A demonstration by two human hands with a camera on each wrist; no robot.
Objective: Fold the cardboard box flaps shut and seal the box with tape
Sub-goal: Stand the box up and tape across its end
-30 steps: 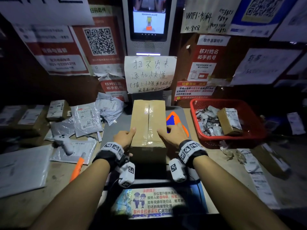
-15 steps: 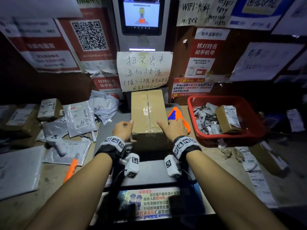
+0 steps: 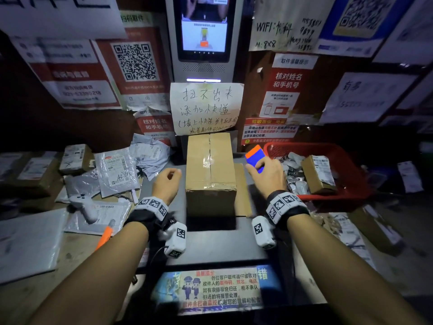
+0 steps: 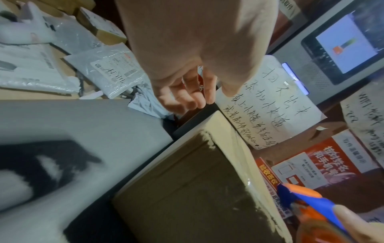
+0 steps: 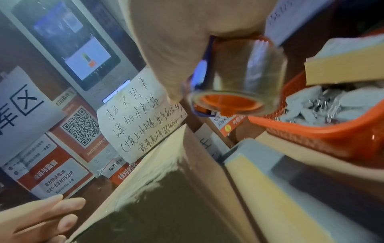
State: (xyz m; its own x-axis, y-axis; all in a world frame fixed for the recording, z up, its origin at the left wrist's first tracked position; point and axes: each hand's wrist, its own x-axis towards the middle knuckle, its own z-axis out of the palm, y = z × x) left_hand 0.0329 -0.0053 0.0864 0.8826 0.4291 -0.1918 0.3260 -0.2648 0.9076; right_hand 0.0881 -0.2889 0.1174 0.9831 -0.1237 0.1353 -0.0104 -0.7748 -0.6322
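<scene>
Head view: the right hand (image 3: 266,174) is gripping a blue and orange tape dispenser (image 3: 255,157), fingers curled round it, and holding it up just right of the cardboard box (image 3: 210,170), clear of the box's top. On the right wrist camera the clear tape roll (image 5: 241,74) on the dispenser's orange hub is hanging below the palm, its open end facing down toward the box corner. The left hand (image 3: 166,184) is hovering just left of the box, fingers loosely curled and gripping nothing, not touching the cardboard. The box is sitting in the middle of the grey platform (image 3: 222,245), its long axis running straight away from the person toward the handwritten paper notice (image 3: 206,107) on the wall. Its flaps are lying closed, and a strip of clear tape is running along the centre seam and down over the near edge. A red basket (image 3: 339,151) of small parcels is standing to the right, near the dispenser.
</scene>
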